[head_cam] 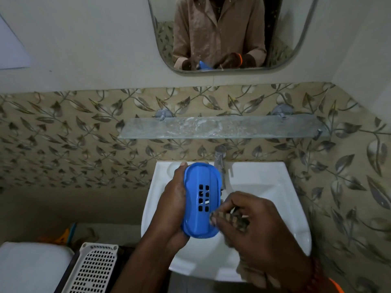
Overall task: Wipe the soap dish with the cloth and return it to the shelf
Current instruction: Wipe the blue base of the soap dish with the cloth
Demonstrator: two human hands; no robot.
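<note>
At lower centre of the frame, above the white washbasin (264, 172), the left hand (171, 208) grips the blue plastic soap dish (201, 199) along its long edge. The right hand (260, 225) pinches a small bunched cloth (229, 218) against the dish's lower right rim. The dish appears light, rigid and possibly slippery; holding its rim edges seems safest. The glass shelf (222, 127) sits at centre frame.

A textured glass shelf (222, 129) runs along the far leaf-patterned tiled wall (63, 134) on two metal brackets (161, 116), with only a faint oval ring mark on its surface, above the white basin (275, 187) and its chrome tap (220, 159).
</note>
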